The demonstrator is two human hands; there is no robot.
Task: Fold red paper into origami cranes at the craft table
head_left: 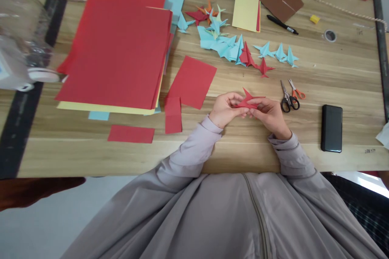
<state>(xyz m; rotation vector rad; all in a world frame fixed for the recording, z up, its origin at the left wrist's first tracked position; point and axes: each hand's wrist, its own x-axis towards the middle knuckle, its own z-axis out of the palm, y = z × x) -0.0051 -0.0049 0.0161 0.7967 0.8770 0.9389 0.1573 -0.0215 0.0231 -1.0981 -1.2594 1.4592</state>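
As the head view looks down, the left hand (pixel 223 109) and right hand (pixel 270 114) hold a red folded paper (pixel 247 100) between them over the bench (pixel 240 156), fingers (pixel 259 100) clamped on it from either side, black-handled scissors (pixel 286 102) just beside the right hand. Shaping it well likely calls for a light pinch, matched edges before pressing, and even pressure along each crease.

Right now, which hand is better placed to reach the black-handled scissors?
Probably your right hand: it's nearer the black-handled scissors, with your left hand on its far side. Both hold the folded red paper.
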